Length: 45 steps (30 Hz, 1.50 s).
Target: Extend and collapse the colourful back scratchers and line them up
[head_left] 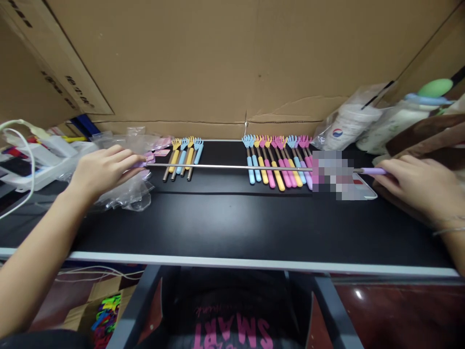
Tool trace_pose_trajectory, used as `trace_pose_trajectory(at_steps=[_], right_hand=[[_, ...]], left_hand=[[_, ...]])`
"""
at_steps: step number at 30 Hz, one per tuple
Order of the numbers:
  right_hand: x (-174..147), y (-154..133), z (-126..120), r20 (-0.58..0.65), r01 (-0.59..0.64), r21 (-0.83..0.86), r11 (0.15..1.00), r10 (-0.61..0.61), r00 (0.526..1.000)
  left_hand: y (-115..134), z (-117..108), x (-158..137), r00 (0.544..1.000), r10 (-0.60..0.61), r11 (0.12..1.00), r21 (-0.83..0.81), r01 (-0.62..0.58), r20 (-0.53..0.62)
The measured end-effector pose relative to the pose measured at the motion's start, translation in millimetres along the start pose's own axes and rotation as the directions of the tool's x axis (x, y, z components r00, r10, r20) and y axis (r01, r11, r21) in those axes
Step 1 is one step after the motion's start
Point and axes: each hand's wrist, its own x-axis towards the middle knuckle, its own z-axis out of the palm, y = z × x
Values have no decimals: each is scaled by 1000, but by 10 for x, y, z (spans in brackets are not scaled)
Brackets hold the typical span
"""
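Note:
A telescopic back scratcher (225,167) is stretched out to a long thin metal rod, level above the black table. My left hand (107,167) is closed around its purple left end, mostly hidden by the fingers. Its purple right end (374,171) is gripped by my right hand (417,182). Behind the rod lie a small group of yellow and blue back scratchers (187,157) and a larger row in blue, yellow, pink and purple (278,167). All of these are collapsed short, claws toward the cardboard wall.
Clear plastic bags (127,194) and a white power strip (54,160) with cables lie at the left. A bagged white cup (350,126) and a bottle (414,116) stand back right. A partly blurred flat device (365,189) lies under the rod. Cardboard (218,63) walls the back.

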Motion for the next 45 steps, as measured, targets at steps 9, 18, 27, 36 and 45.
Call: trace_pose_trajectory(at_steps=[9,18,27,36,45], right_hand=[[22,1,-13,139,-33,-32,999,37,990],[131,-200,-187,105,48,23,999,-50,993],[223,-452,-335,-3,122,3,993,-122,993],[210,-490,-296,-133,203,0,979,-201,971],[280,-709,-446,-70,200,85,976,-195,978]], left_hand=[[-10,26,19,996,0,1000,-24,-2,-84],[132,-97,121,976,55,996,-63,-70,-212],[332,-185,330,983,69,994,-78,-83,-171],[400,-200,356,993,-16,991,-136,-1,-119],[607,-293,480,988,18,980,-195,-49,-155]])
